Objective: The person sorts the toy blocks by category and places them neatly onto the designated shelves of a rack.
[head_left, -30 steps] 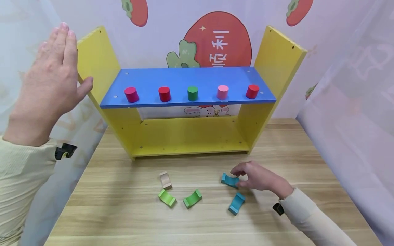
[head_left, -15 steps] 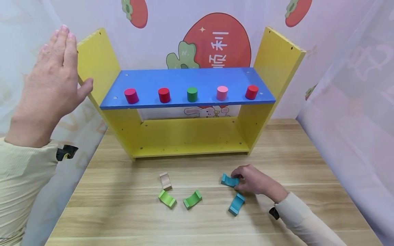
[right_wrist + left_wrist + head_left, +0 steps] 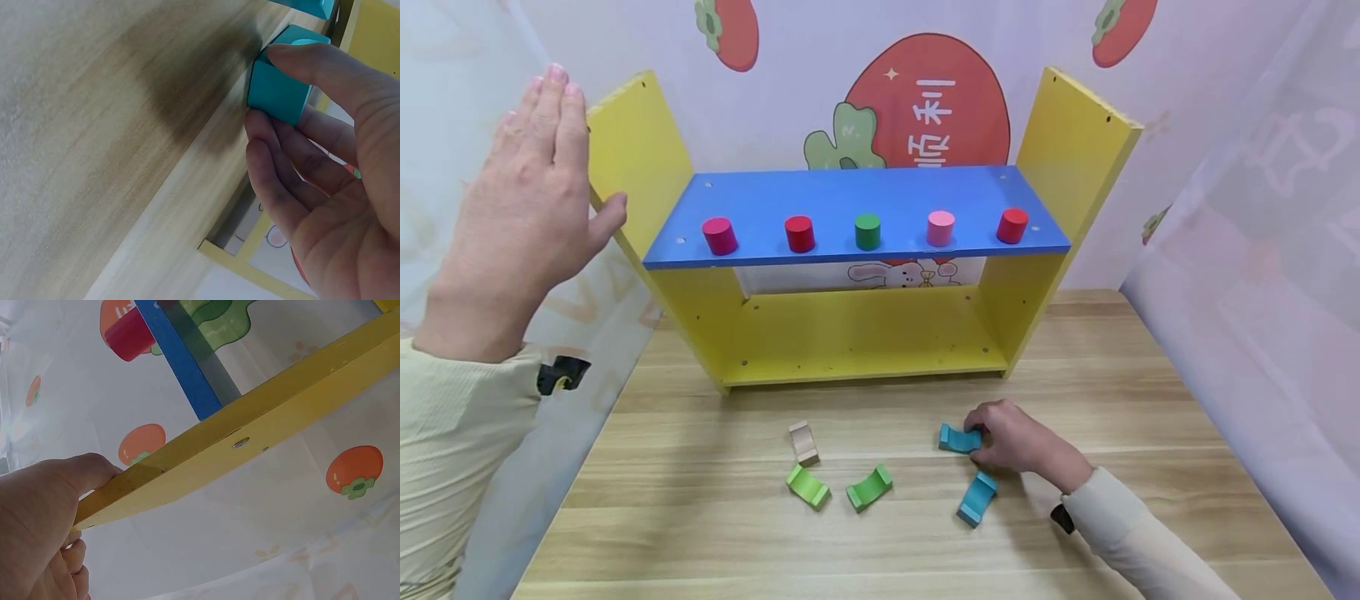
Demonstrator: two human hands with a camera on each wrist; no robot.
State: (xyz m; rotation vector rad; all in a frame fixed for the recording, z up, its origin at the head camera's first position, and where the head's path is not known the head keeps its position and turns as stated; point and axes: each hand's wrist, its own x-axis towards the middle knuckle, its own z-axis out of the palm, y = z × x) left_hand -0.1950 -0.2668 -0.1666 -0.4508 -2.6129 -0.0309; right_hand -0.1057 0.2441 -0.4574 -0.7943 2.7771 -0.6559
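My left hand (image 3: 523, 200) holds the upper left yellow side panel (image 3: 244, 428) of a small yellow and blue shelf (image 3: 861, 196). Its thumb lies over the panel's front edge, with the fingers along the outer side. On the wooden table, my right hand (image 3: 1018, 442) pinches the right end of a teal arch block (image 3: 957, 439). In the right wrist view the thumb presses one side of the teal block (image 3: 278, 90) and fingertips touch the other. A second teal arch block (image 3: 977, 499) lies just in front of that hand.
Two green arch blocks (image 3: 870, 488) and a plain wood arch block (image 3: 803, 442) lie left of the teal ones. Along the blue board's front edge stand several small cylinders (image 3: 867, 232) in red, pink and green. Printed cloth (image 3: 1240, 208) hangs behind and at the sides.
My right hand has moved slightly left and closed its fingers on the end of the teal arch block. The left hand stays at the shelf panel.
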